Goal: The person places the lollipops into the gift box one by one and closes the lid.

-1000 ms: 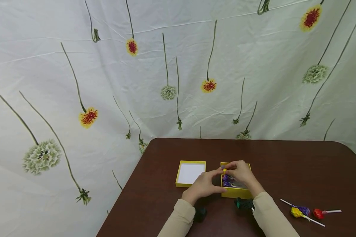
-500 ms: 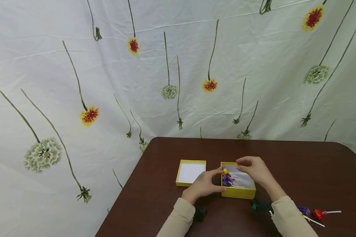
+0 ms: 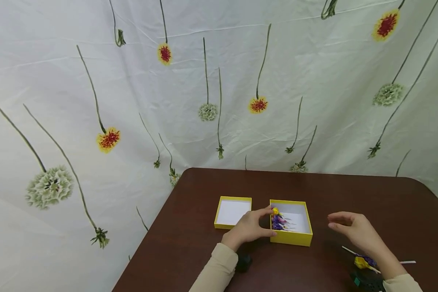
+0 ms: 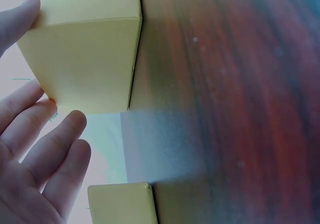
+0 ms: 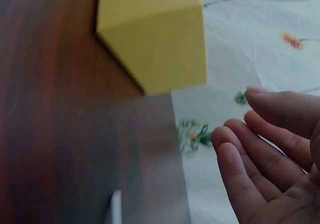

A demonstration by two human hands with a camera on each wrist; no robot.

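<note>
A yellow box [image 3: 291, 238] with a white inside stands on the table. Several lollipops [image 3: 277, 222] lie in it, purple and yellow heads along its left wall, sticks pointing right. My left hand [image 3: 249, 229] holds the box at its left end, thumb at the front and index finger near the rim; the left wrist view shows the thumb [image 4: 22, 21] against the box. To the right of the box, my right hand [image 3: 359, 232] is in the air with nothing in it, fingers loosely bent. Beneath it lie a yellow lollipop [image 3: 360, 263] and a purple one, partly hidden by the wrist.
A shallow yellow lid [image 3: 233, 212], white inside, lies left of the box. Another white stick [image 3: 408, 262] shows right of the right forearm. The dark brown table [image 3: 336, 186] reaches back to a hanging white cloth [image 3: 314, 65] printed with flowers.
My right hand has left the inside of the box and moved right, over the loose lollipops. The left hand stays on the box.
</note>
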